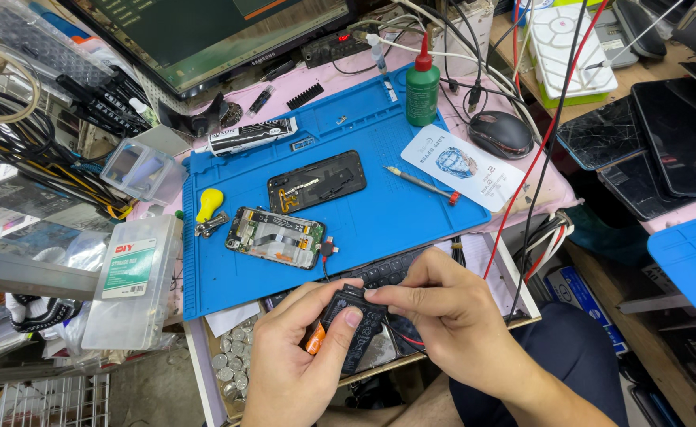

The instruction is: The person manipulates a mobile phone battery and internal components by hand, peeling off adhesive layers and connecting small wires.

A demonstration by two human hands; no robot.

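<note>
Both my hands hold a black phone battery (353,326) with an orange end, low in the head view over an open drawer. My left hand (296,360) grips it from below with the thumb on its face. My right hand (443,308) pinches its upper edge. Above them on a blue work mat (395,221) lie an opened phone body (275,237) with its circuit board showing and a black back cover (316,181). A thin wire runs from the phone body toward the battery.
On the mat are a yellow-handled tool (208,207), a metal screwdriver (421,183), a green squeeze bottle (422,87), a glue tube (250,136) and a white card (464,166). A mouse (500,133), monitor (205,32), clear storage boxes (130,281), cracked screens (648,134) and red cables surround it.
</note>
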